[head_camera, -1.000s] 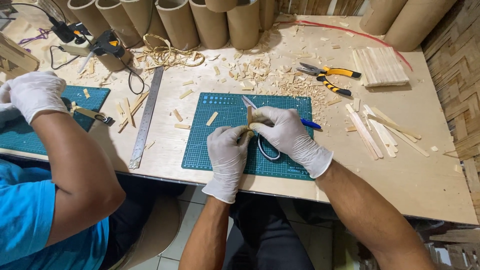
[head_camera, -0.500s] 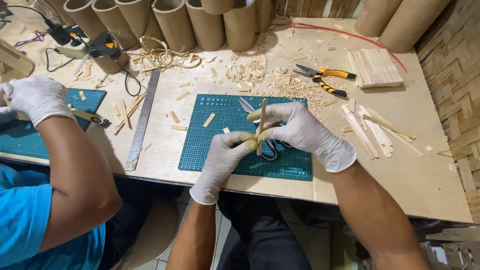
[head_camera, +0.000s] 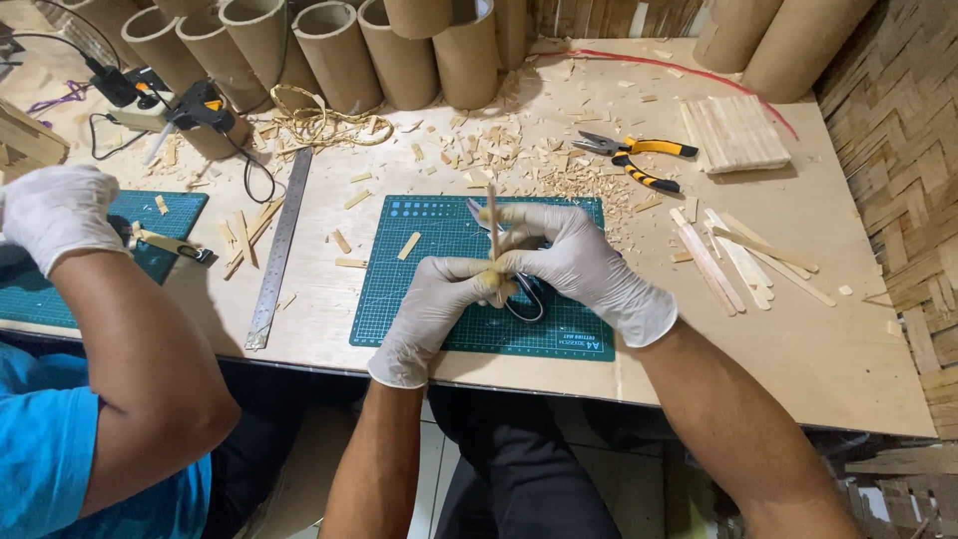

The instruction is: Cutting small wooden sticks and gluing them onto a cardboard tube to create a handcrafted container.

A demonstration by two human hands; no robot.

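Observation:
Both my hands wear white gloves and meet over a green cutting mat. My left hand pinches the lower end of a thin bamboo stick that stands nearly upright. My right hand grips a pair of scissors; their loop handle shows below my fingers and the blades reach up beside the stick. Where the blades meet the stick is hidden by my fingers.
Bamboo strips lie right of the mat, yellow-handled pliers and a slat panel behind them. Chips litter the plywood table. A steel ruler lies left. Cardboard tubes line the back. A gloved co-worker's hand is at left.
My hands have lifted from the mat and turned the stick from lying flat to nearly upright. The co-worker's arm has stayed over the left mat.

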